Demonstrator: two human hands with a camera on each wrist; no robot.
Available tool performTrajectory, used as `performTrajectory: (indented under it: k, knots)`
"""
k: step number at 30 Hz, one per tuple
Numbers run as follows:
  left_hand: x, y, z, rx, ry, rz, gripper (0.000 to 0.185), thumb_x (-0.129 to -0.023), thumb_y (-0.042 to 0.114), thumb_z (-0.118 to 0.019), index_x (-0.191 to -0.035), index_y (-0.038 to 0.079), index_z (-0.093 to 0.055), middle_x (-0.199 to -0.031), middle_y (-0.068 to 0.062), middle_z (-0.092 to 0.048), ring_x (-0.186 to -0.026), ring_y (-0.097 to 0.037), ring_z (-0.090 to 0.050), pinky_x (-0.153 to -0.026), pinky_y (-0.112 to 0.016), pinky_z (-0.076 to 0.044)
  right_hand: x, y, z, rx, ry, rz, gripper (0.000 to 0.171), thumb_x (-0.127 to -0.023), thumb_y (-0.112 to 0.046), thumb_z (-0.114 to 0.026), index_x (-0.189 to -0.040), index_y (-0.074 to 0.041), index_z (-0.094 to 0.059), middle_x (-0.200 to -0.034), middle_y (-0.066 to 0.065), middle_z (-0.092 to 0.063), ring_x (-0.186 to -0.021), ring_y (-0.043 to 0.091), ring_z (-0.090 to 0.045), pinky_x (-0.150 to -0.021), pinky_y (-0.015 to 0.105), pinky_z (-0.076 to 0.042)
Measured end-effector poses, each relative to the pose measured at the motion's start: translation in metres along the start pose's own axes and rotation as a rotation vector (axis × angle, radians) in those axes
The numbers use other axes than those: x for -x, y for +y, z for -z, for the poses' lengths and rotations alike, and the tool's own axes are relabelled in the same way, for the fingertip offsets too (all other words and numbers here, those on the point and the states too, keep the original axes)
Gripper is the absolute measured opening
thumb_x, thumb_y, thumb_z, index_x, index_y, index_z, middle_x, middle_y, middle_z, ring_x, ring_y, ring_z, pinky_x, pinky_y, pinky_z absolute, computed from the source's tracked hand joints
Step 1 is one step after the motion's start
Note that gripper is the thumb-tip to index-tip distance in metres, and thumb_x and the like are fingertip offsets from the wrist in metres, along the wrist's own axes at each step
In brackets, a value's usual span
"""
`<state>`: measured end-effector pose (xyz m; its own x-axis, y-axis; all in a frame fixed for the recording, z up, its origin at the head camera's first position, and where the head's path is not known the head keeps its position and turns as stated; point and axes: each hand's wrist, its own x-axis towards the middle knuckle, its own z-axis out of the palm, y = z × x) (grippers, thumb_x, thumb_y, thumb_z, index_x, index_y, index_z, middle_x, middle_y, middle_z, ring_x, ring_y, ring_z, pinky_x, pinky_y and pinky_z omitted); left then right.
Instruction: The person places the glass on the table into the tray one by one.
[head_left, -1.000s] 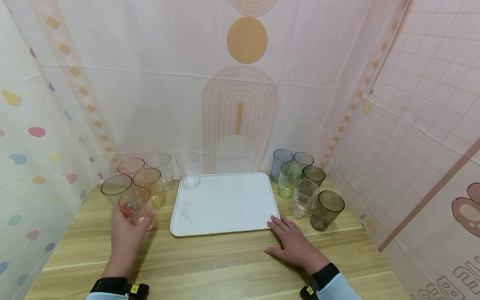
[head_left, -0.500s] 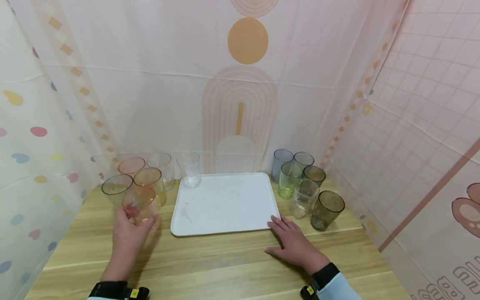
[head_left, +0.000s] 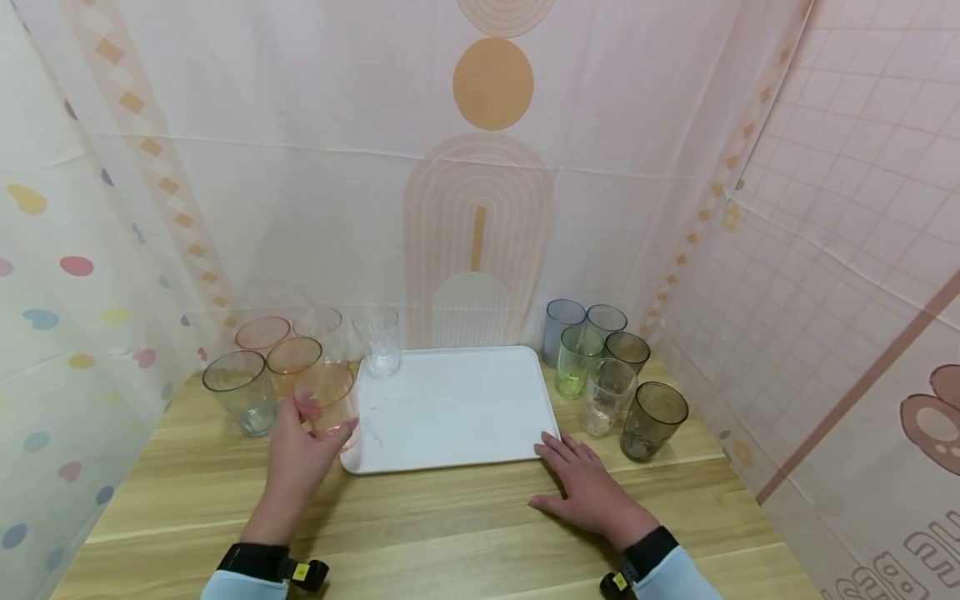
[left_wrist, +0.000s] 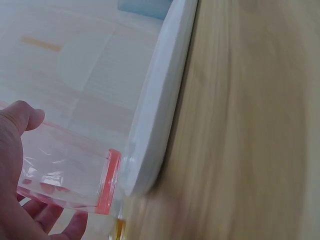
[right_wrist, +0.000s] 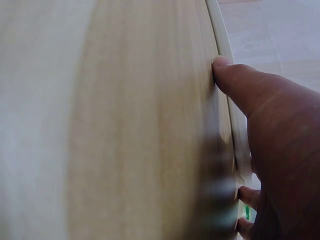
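My left hand (head_left: 300, 454) grips a clear pink-tinted glass (head_left: 327, 402) and holds it lifted at the front left corner of the white tray (head_left: 465, 433). The left wrist view shows the glass (left_wrist: 70, 172) with its pink base beside the tray's edge (left_wrist: 160, 125), my thumb and fingers curled round it. My right hand (head_left: 585, 483) lies flat on the wooden table (head_left: 450, 533), its fingertips touching the tray's front right corner. In the right wrist view the thumb (right_wrist: 240, 80) rests by the tray's rim (right_wrist: 220, 30).
Several tinted glasses (head_left: 255, 375) stand left of the tray, a clear one (head_left: 377, 337) at its back left corner. Several blue, green, clear and smoky glasses (head_left: 607, 367) stand to the right. Patterned curtains close in the back and both sides.
My left hand has lifted the pink glass out of the left group and carried it right, toward the tray's front left corner. The right hand has stayed still.
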<state>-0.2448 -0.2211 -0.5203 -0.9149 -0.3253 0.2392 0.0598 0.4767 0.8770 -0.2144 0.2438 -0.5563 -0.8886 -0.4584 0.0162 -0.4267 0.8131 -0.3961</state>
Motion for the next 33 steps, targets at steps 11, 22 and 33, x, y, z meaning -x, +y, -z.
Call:
performTrajectory:
  k: [11,22,33]
  knots:
    - [-0.027,0.001,-0.033,0.043,-0.078,-0.045,0.076,-0.092,0.029,-0.094,-0.139,-0.001,-0.043,-0.139,-0.023,-0.051,-0.137,-0.039,-0.050,-0.115,-0.064,-0.048,0.000,0.000,0.001,0.008,0.010,0.004,0.088,-0.100,-0.065,-0.073,-0.169,-0.016,-0.047,-0.180,0.008,-0.033,-0.166,0.043,-0.024,-0.131,0.068,-0.023]
    - [-0.057,0.009,-0.059,0.038,-0.057,-0.090,0.079,-0.090,0.024,-0.093,-0.145,-0.005,-0.044,-0.142,-0.027,-0.053,-0.139,-0.044,-0.051,-0.120,-0.063,-0.043,0.001,0.000,-0.001,-0.003,0.015,0.005,0.087,-0.101,-0.065,-0.072,-0.169,-0.016,-0.047,-0.180,0.008,-0.033,-0.166,0.044,-0.024,-0.130,0.070,-0.023]
    - [-0.066,0.007,-0.063,-0.012,-0.094,-0.050,0.082,-0.093,0.027,-0.091,-0.150,-0.004,-0.042,-0.142,-0.027,-0.054,-0.134,-0.045,-0.053,-0.118,-0.062,-0.045,0.001,-0.001,0.000,-0.010,0.021,0.007,0.087,-0.101,-0.064,-0.074,-0.168,-0.015,-0.048,-0.180,0.009,-0.033,-0.166,0.045,-0.024,-0.130,0.070,-0.023]
